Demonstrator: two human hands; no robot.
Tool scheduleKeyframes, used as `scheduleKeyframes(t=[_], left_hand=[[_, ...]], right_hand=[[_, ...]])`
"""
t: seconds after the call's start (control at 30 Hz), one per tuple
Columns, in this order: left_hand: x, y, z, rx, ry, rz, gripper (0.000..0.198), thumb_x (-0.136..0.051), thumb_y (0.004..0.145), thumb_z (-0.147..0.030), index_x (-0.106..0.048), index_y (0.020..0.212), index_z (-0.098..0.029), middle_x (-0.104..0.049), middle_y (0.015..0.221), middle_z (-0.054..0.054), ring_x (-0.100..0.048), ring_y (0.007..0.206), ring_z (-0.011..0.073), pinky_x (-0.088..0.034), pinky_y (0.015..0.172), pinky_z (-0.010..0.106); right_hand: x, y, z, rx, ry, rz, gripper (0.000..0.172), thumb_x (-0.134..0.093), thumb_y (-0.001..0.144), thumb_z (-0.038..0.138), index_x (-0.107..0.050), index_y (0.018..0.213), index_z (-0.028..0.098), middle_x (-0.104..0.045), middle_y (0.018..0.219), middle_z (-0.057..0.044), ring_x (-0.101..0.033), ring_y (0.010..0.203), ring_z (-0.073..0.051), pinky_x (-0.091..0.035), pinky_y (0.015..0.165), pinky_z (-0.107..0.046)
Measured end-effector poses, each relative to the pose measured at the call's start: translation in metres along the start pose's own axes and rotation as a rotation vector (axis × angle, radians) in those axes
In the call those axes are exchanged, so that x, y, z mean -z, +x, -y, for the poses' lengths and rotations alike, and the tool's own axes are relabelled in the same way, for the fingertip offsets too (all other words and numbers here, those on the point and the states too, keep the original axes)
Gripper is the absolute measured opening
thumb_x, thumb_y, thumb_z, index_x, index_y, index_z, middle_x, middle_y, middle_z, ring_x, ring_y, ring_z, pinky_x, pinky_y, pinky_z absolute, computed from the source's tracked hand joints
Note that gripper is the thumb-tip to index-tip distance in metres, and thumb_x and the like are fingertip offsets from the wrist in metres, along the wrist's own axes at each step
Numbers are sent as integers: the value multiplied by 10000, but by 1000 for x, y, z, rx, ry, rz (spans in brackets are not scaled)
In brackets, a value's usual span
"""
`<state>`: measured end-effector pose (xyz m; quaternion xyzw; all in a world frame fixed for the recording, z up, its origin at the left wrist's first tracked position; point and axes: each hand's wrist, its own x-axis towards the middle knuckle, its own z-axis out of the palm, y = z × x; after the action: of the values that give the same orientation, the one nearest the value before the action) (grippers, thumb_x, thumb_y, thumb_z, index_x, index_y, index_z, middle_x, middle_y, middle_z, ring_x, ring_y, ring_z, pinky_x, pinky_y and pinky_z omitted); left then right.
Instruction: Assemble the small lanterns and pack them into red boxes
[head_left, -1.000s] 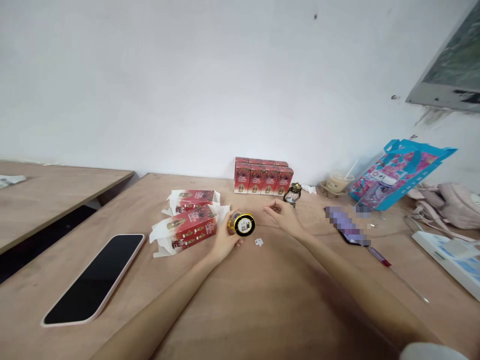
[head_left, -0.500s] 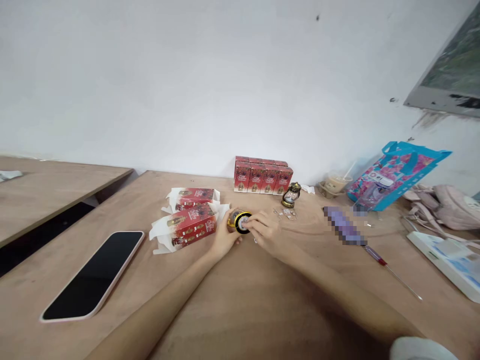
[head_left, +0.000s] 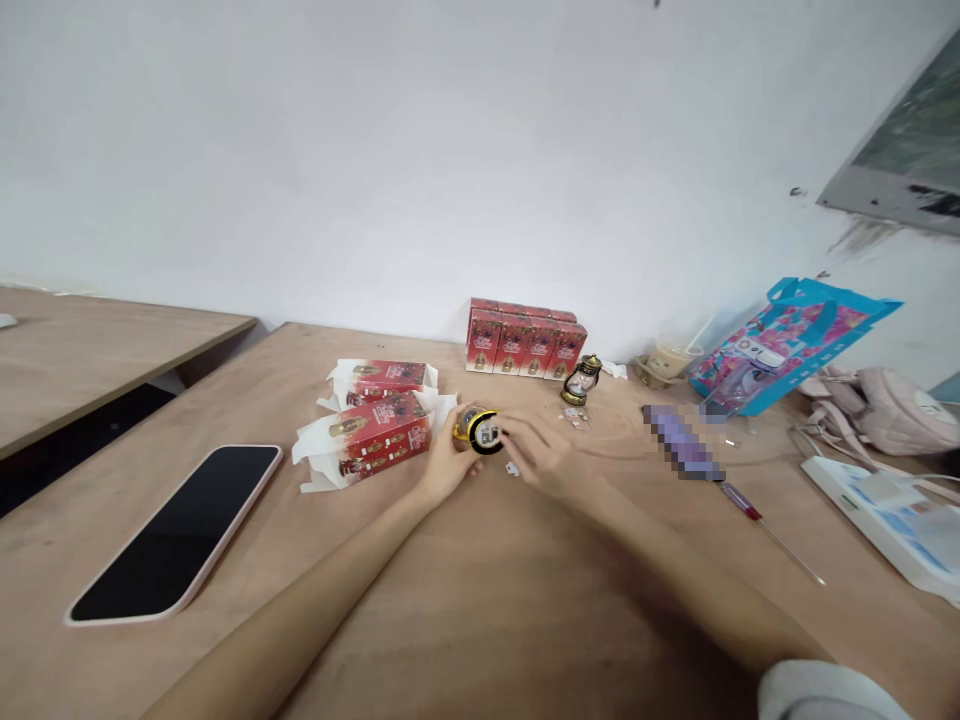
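Observation:
My left hand (head_left: pixel 448 462) is wrapped round a small gold-and-black lantern (head_left: pixel 468 426), tipped so that its round base (head_left: pixel 487 433) faces me. Inside the base's black ring shows a pale recess with dark details. Pinched fingers of my right hand (head_left: pixel 551 455) are at the right edge of that base; a small dark bit shows at their tips, too small to name. Under the hands lies a small white piece (head_left: pixel 512 468) on the table. A second lantern (head_left: pixel 580 380) stands upright farther back, with small pieces (head_left: pixel 574 415) lying in front of it.
Two opened red boxes (head_left: pixel 386 437) lie left of my hands, near a phone (head_left: pixel 180 530). Red boxes (head_left: pixel 525 343) stand in rows by the wall. To the right are a screwdriver (head_left: pixel 742 503), a drink cup (head_left: pixel 671 357), a floral bag (head_left: pixel 799 340) and a power strip (head_left: pixel 881 520).
My right fingers have drawn back to the right from the base's middle, so its recess now shows. The left hand still holds the lantern. The view has shifted slightly.

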<state>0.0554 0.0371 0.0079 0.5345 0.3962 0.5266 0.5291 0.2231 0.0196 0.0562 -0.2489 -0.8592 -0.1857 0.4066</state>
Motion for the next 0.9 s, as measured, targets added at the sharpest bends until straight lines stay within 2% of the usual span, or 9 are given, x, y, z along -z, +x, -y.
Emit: scheduleKeyframes(t=[0.07,0.13,0.2,0.27,0.3,0.37,0.5,0.77,0.9], left_hand=[[-1,0,-2,9,15,-4,708,-639,582,-142,-433,1257,-202,-642,1044,63,-545,406,40,-422,353,155],[-1,0,-3,18,24,-1,702,-632,574,-147,-440,1248,-201,-638,1080,73,-544,398,36,-415,345,150],[-1,0,-4,21,26,2,698,-624,570,-154,-443,1242,-197,-633,1104,81,-543,397,33,-413,343,148],[-1,1,-3,26,24,3,700,-613,567,-152,-438,1244,-189,-644,1082,79,-542,398,34,-414,347,146],[-1,1,-3,30,21,5,703,-607,566,-149,-434,1247,-184,-653,1057,73,-542,398,36,-416,350,146],[-1,0,-3,39,18,5,712,-594,559,-142,-428,1250,-179,-658,1035,67,-541,397,38,-421,355,147],[0,0,-3,26,17,9,710,-584,560,-139,-431,1250,-195,-619,1140,82,-540,411,29,-426,363,149],[0,1,-1,21,26,4,717,-573,558,-144,-429,1258,-209,-590,1179,92,-541,415,28,-420,362,155],[-1,0,-3,16,28,9,717,-574,556,-148,-423,1256,-198,-589,1188,90,-531,415,18,-421,362,146]], right_hand=[[6,-6,-20,-141,-47,-63,252,-460,888,128,-558,1117,166,-649,1015,-106,-593,979,-213,-475,859,-373],[12,-13,-47,-299,-161,-31,218,-446,884,145,-581,1056,152,-636,972,-116,-586,957,-234,-471,841,-384],[15,-21,-75,-427,-317,232,215,-445,871,134,-604,1015,115,-615,1008,-147,-573,971,-251,-459,837,-378],[17,-28,-96,-428,-430,552,233,-442,873,125,-624,1017,113,-578,1127,-163,-557,1021,-254,-434,860,-368],[16,-31,-103,-404,-454,663,238,-447,875,124,-635,1021,125,-561,1175,-159,-551,1038,-253,-420,873,-365],[14,-35,-111,-345,-452,771,242,-463,879,134,-653,1027,152,-546,1225,-145,-544,1050,-253,-395,888,-366],[10,-36,-112,-257,-427,861,240,-471,891,156,-670,1026,158,-571,1212,-146,-506,1086,-283,-344,910,-405],[9,-30,-119,-158,-349,952,230,-473,877,78,-685,952,126,-630,1082,-157,-497,1054,-264,-315,912,-399],[6,-25,-122,-191,-273,952,186,-522,899,225,-691,902,147,-648,1025,-124,-526,1029,-240,-346,903,-354]])
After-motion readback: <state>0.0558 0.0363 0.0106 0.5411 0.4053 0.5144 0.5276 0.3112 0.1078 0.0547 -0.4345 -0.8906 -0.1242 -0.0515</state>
